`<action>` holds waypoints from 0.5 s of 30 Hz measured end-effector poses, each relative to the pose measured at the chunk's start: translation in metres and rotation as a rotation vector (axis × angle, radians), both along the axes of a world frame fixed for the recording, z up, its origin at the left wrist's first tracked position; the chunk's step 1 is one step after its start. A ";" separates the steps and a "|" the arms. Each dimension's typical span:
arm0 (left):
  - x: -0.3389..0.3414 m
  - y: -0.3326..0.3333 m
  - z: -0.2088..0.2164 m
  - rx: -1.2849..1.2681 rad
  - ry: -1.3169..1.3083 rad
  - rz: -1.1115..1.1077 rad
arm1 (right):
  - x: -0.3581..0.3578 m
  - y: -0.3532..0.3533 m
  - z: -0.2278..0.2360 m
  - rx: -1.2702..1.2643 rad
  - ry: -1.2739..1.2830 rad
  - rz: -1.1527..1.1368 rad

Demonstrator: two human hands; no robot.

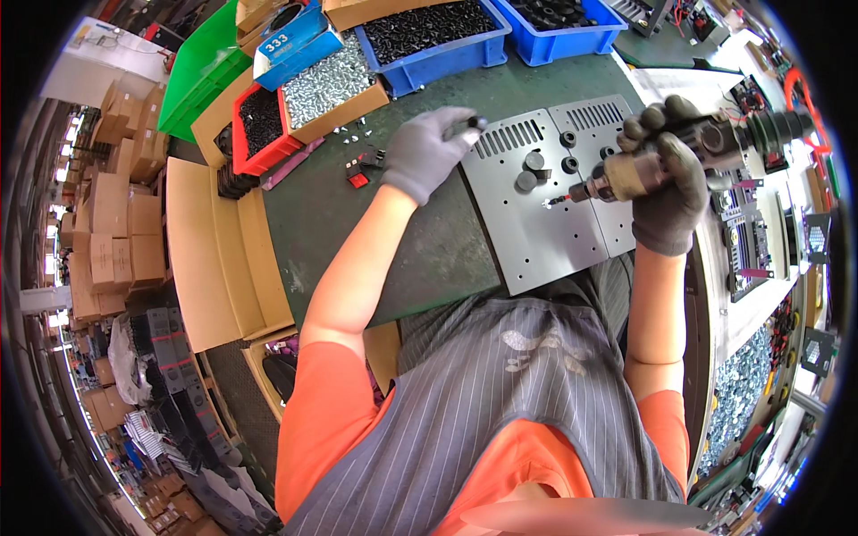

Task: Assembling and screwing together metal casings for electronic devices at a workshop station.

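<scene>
My left hand (422,154), in a grey glove, is closed on a small black rubber foot (478,122) above the slotted corner of a grey metal panel (536,237). In my gloved right hand (672,192) a power screwdriver (623,176) is gripped, its bit pointing left over the panel. A small silvery screw (548,205) appears to sit at the bit's tip. Several black rubber feet (526,181) rest on this panel and on a second slotted panel (585,114) lying against it.
Across the dark green table (393,259) stand a blue bin of black parts (433,64), a carton of silvery screws (326,85) and a red bin (261,161). A black-and-red switch (357,176) lies left of my hand. Stacked cartons (112,210) stand farther left.
</scene>
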State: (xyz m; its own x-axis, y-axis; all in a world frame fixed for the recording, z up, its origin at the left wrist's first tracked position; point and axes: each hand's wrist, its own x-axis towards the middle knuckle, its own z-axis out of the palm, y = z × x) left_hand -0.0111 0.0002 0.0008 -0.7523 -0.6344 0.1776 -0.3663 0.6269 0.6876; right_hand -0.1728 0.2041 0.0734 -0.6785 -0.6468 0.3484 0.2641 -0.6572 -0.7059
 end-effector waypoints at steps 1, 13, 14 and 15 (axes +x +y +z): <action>0.012 0.000 -0.001 0.117 0.089 -0.013 | -0.001 -0.010 0.001 0.004 0.053 0.000; 0.019 0.014 -0.004 0.111 -0.126 0.038 | 0.027 -0.131 0.000 0.171 0.406 0.038; 0.018 0.015 -0.006 0.128 -0.116 0.075 | 0.031 -0.139 -0.004 0.165 0.397 0.010; 0.017 0.014 -0.009 0.124 -0.064 0.053 | 0.031 -0.144 -0.006 0.227 0.468 -0.003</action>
State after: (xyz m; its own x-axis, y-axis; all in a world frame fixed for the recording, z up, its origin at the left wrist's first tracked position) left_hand 0.0063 0.0142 -0.0080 -0.7246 -0.6875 0.0485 -0.4418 0.5174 0.7329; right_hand -0.1421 0.0603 0.0678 -0.4859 -0.7394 0.4660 -0.1159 -0.4740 -0.8729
